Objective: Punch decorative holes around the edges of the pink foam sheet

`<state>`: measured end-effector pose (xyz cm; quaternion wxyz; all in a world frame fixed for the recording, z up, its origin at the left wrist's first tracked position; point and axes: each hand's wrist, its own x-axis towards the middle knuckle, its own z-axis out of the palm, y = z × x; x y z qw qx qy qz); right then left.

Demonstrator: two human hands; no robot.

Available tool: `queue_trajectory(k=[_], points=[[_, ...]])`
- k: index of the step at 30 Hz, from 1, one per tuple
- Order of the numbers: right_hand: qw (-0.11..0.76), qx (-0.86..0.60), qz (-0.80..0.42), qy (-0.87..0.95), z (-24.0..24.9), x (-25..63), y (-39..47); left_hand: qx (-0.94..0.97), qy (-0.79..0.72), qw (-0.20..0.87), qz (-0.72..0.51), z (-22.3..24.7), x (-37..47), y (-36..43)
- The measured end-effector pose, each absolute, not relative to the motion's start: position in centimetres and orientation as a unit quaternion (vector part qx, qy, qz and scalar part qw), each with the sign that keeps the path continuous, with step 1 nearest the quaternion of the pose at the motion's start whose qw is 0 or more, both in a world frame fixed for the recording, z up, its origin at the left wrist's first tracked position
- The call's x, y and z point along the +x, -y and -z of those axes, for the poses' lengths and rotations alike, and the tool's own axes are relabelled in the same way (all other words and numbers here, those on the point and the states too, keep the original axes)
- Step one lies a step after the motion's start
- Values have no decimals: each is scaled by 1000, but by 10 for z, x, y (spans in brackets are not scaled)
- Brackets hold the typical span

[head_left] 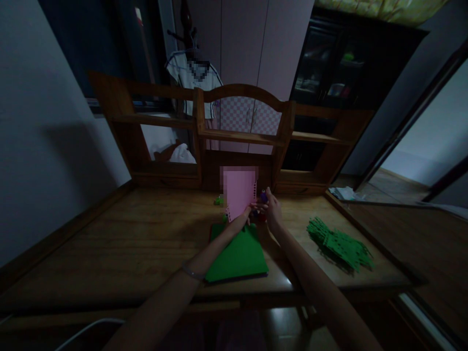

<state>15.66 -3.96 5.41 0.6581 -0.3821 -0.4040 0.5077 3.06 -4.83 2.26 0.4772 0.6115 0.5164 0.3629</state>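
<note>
**A:** What do I have at the hands? Place it all off the green board.

**B:** The green board [237,256] lies flat on the wooden desk [127,243], near its front edge. My left hand [244,219] is just past the board's far edge, fingers closed on the lower corner of a pink sheet [239,192]. The sheet stands nearly upright beyond the board, its lower left edge cut into a row of small teeth.

**A:** And the right?

**B:** My right hand [272,209] is just beyond the board's far right corner, close beside the left one. It's curled round a small purple thing [263,196], held against the right edge of the pink sheet. It's too dim and small for me to say what that thing is. So both hands meet at the bottom of the sheet, left on the corner, right at the side.

**A:** Anything else round the board?

**B:** A heap of green cut pieces [340,243] lies on the desk well to the right of the board. A small green object [218,200] sits past the board's far left corner, just left of the sheet. Beyond the board, at the back of the desk, a wooden shelf unit [241,136] rises. There's a thin bracelet [192,273] on my left wrist, level with the board's near left corner.
</note>
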Motion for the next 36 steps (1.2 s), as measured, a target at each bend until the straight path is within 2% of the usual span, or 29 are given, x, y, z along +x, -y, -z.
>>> queue_trajectory(k=[9,24,36], points=[[667,-402,-490,393,-58,154,43,610,-521,469,-370,-20,32,47],[667,-380,-525,367,-48,159,32,605,-550,462,-343,-46,30,66],[655,-383,-545,357,-50,161,31,608,-533,474,-349,-37,32,59]])
